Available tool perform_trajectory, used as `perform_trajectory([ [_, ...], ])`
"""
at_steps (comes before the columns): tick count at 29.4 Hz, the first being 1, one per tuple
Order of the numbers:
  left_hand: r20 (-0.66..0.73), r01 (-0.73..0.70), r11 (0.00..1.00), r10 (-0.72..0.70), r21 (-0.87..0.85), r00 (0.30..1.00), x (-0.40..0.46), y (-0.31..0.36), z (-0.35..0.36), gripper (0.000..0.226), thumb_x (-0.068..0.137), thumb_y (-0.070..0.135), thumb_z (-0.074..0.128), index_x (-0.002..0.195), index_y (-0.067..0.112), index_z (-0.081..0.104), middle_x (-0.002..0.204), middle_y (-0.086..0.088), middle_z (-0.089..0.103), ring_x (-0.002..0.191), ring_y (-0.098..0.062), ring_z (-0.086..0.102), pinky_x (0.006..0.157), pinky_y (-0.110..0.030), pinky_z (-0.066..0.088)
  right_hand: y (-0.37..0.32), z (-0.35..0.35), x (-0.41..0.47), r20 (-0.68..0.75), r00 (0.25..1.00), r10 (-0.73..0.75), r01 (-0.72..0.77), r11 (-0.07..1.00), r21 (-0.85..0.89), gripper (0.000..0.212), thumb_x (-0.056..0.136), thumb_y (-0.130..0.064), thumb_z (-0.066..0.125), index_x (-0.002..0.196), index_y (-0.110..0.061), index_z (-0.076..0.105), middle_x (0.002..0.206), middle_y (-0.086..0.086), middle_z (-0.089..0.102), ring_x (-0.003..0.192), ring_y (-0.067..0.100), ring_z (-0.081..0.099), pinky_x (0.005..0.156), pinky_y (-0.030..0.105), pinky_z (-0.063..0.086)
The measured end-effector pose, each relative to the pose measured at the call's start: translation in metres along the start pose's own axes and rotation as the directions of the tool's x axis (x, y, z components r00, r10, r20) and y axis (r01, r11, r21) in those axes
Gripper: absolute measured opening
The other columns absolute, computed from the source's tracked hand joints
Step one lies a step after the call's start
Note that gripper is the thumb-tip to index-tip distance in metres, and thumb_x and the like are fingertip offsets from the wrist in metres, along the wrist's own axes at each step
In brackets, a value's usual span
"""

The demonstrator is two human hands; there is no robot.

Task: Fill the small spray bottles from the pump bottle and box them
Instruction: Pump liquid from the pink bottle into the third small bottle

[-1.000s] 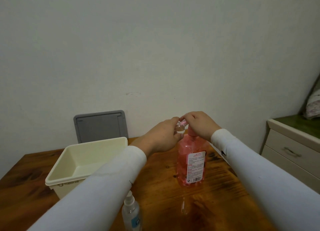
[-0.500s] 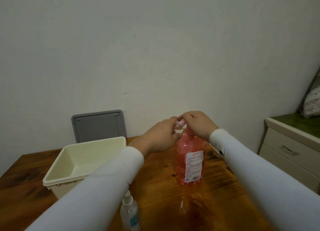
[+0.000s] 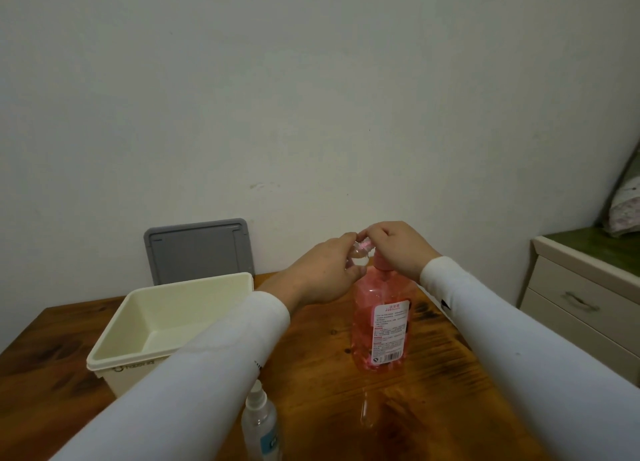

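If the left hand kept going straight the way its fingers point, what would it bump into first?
The left hand, holding a small clear bottle, points toward the right hand on the pump bottle. It would likely meet that hand first, though depth is unclear.

View: drifted a little rightwards and down, so every thing sits slightly left and higher in the picture than a second ago.
Cream box (image 3: 166, 322): nearer the left edge.
Grey lid (image 3: 199, 249): likewise shifted left.
Drawer unit (image 3: 585, 298): more of it shows at the right.
Hands and pump bottle (image 3: 379, 318): no change that can be told.
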State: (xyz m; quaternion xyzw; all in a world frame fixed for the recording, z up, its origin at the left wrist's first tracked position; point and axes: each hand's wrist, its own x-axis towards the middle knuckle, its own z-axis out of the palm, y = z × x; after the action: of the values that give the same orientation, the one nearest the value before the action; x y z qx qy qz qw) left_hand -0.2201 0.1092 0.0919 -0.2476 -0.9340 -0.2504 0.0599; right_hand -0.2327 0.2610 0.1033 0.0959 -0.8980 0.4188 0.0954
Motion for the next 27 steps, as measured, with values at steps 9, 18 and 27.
perform_trajectory([
  [9, -0.028, -0.034, 0.999, 0.035, 0.024, 0.999, 0.001, 0.008, -0.012, 0.049, 0.095, 0.031, 0.055, 0.140, 0.022, 0.037, 0.123, -0.003, 0.058, 0.099, -0.016, 0.055, 0.084, -0.029, 0.045, -0.010, -0.009, 0.003, -0.054, 0.998, -0.029, 0.028, 0.999, -0.018, 0.036, 0.096, -0.017, 0.037, 0.102, -0.009, 0.072, 0.101, 0.014, 0.069, 0.089, 0.028, 0.062, 0.082, 0.039, 0.049],
  [18, -0.004, -0.003, 1.000, 0.003, 0.010, 1.000, -0.001, 0.001, -0.002, 0.045, 0.095, 0.030, 0.054, 0.136, 0.022, 0.041, 0.116, -0.003, 0.061, 0.098, -0.019, 0.058, 0.084, -0.032, 0.046, 0.000, 0.001, 0.001, -0.011, 1.000, 0.001, -0.001, 1.000, 0.008, 0.031, 0.093, -0.014, 0.039, 0.093, -0.015, 0.070, 0.073, 0.011, 0.063, 0.058, 0.021, 0.053, 0.060, 0.032, 0.045],
  [27, -0.024, -0.025, 1.000, 0.025, 0.017, 0.999, 0.000, 0.006, -0.012, 0.048, 0.095, 0.031, 0.054, 0.139, 0.022, 0.038, 0.122, -0.003, 0.058, 0.100, -0.017, 0.054, 0.085, -0.029, 0.044, -0.008, -0.006, 0.004, -0.050, 0.998, -0.028, 0.026, 0.999, -0.038, 0.037, 0.095, -0.018, 0.036, 0.101, -0.009, 0.071, 0.093, 0.018, 0.070, 0.082, 0.027, 0.062, 0.078, 0.038, 0.050],
])
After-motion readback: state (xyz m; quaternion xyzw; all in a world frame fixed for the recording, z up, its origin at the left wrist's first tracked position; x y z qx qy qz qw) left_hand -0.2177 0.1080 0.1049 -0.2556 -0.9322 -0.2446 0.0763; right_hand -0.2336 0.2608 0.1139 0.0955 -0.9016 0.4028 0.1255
